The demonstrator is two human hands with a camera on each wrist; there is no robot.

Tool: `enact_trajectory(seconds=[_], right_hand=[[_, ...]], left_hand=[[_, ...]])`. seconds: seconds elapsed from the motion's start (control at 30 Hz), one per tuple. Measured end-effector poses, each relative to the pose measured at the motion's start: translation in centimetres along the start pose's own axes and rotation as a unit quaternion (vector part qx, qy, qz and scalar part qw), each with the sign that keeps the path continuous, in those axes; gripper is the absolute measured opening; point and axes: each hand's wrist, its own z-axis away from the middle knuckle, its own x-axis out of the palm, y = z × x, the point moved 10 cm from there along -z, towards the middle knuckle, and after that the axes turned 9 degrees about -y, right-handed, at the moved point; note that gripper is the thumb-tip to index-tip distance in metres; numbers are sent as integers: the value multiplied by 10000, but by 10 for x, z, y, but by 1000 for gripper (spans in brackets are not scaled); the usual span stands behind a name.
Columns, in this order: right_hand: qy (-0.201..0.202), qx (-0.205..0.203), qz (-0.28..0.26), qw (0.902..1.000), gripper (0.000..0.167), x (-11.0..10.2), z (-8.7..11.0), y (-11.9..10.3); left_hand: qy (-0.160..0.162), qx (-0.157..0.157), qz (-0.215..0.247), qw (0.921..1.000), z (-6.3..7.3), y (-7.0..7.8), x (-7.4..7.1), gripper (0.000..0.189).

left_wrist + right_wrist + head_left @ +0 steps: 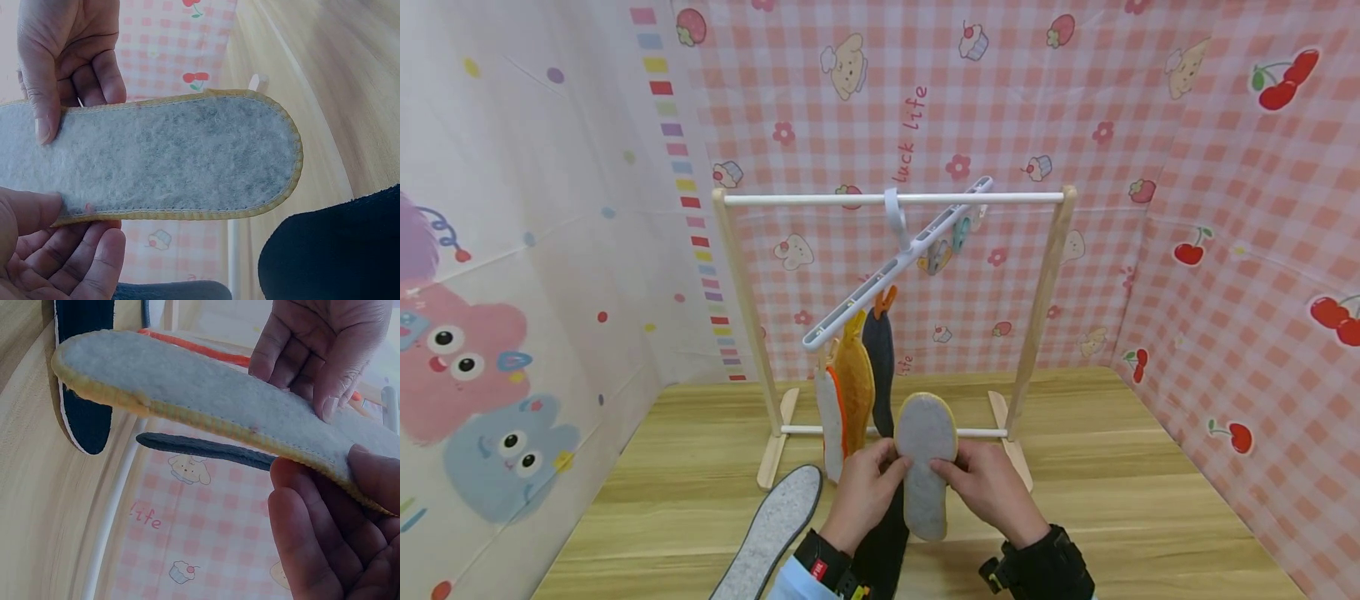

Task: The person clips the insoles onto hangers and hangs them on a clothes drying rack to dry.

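A grey felt insole (927,442) with yellow edging stands upright between my hands, its grey side towards me. My left hand (862,492) pinches its left edge, thumb on the grey face. At the right edge, my right hand (996,490) pinches it the same way. Both wrist views show the fingers behind the insole, partly hidden by it. Just beyond hang a dark insole (880,358) on an orange clip (885,302), a yellow insole (854,387) on a yellow clip, and a grey insole (832,425) with orange edging.
A white clip hanger (880,279) hangs slantwise from the rack's white bar (812,200); more clips (960,233) hang at its far end. On the wooden table (1120,500) lie a grey insole (775,525) with dark edging and a black insole (883,550), partly under my left hand.
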Motion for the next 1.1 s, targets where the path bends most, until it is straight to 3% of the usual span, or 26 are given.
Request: enact_trajectory(seconds=[0.2,0.37,0.67,0.93,1.1], right_hand=[[-5,-20,-82,10000,14,-2,1,-1],[156,111,-18,9998,11,-5,2,1],[557,462,98,9973,8,-15,3,10],[747,619,-33,9953,9,-20,4,15],[808,751,8,9939,10,-22,6,18]], left_hand=[[-7,75,-46,10000,-1,2,0,6],[92,233,15,9997,-1,4,-1,16],[-11,-275,312,9991,-6,-6,-3,21],[138,-150,-53,9998,-8,-1,-8,16],[37,2,-303,9995,-9,2,-8,17]])
